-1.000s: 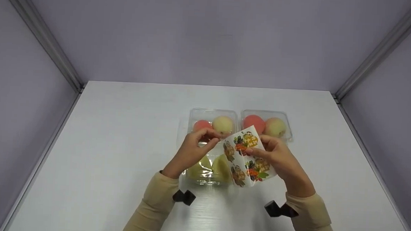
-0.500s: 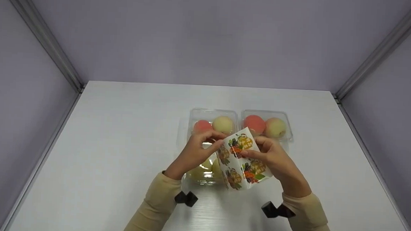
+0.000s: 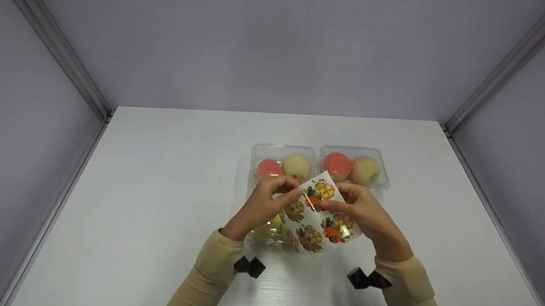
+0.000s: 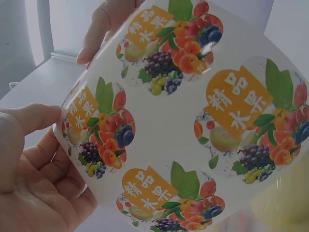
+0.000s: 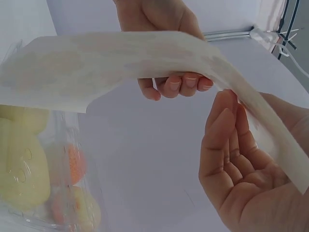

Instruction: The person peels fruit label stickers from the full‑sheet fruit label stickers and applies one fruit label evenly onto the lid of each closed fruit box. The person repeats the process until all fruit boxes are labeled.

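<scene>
— Pale lilac walls (image 3: 278,50) are set around a white table (image 3: 168,189). Where is the sticker sheet (image 3: 315,223) held?

— It is held above the table, between both hands, and part of the near clear plastic box (image 3: 259,240), with its yellow fruit (image 3: 263,230), is hidden by it. Two more boxes, the far left box (image 3: 266,147) and the far right box (image 3: 385,178), are seen beyond.

— How are the hands set?

— By the right hand (image 3: 372,212) one side is gripped, the thumb laid on the printed face and the fingers tucked behind. By the left hand (image 3: 266,203) the left edge is lightly pinched at the fingertips, the other fingers loosely curled.

— What could be spoiled from here?

— A crease could be pressed into the sheet, since it is visibly bowed in the right wrist view. If it is pulled harder from the left edge, the backing or one of the fruit stickers (image 4: 236,121) could be torn.

— And the grip?

— Only a narrow edge is held at the left, so the glossy sheet might be let slip. Whether any sticker is lifted cannot be told.
</scene>
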The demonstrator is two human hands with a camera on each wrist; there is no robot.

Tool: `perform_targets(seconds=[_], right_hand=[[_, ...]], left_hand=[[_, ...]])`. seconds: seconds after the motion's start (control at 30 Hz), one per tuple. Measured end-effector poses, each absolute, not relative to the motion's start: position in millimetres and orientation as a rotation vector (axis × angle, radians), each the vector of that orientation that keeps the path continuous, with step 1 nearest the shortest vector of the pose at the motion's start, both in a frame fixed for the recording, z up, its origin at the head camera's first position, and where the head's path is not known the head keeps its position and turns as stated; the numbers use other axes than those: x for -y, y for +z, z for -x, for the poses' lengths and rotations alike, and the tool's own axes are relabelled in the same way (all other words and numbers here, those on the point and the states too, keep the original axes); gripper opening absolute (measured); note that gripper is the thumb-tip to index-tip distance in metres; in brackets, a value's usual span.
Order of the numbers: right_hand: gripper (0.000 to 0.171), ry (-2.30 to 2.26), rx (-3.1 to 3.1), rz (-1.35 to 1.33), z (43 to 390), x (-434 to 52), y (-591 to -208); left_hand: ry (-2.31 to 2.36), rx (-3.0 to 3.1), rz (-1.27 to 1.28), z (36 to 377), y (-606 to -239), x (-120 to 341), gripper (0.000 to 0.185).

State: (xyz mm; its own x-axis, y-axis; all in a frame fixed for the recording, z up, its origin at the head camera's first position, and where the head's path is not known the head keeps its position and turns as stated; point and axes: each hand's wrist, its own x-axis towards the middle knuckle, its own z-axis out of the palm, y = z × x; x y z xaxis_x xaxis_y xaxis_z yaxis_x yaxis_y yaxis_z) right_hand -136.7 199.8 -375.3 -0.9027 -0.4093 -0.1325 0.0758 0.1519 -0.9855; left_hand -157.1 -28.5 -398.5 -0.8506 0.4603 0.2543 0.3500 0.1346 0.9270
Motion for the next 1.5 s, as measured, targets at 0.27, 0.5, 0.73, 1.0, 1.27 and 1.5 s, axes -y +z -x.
perform_targets(seconds=[0.27,0.5,0.73,1.0,1.27,1.5], right_hand=[[0.011,-1.861,-2.023,0.383,138,-206,-380],[0.014,-1.912,-2.032,0.366,142,-213,-389],[0.015,-2.012,-1.953,0.278,145,-213,-396],[0.018,-2.116,-1.895,0.160,145,-208,-399],[0.017,-2.158,-1.843,0.098,144,-199,-401],[0.021,-2.204,-1.872,0.058,143,-196,-400]], left_hand=[[1.899,-2.234,-0.745,157,-400,28,0.019],[2.000,-2.193,-0.596,159,-403,29,0.020],[2.107,-2.242,-0.511,160,-406,28,0.018],[2.240,-2.245,-0.430,161,-407,25,0.019],[2.282,-2.263,-0.432,159,-409,21,0.019],[2.227,-2.265,-0.408,157,-409,20,0.019]])
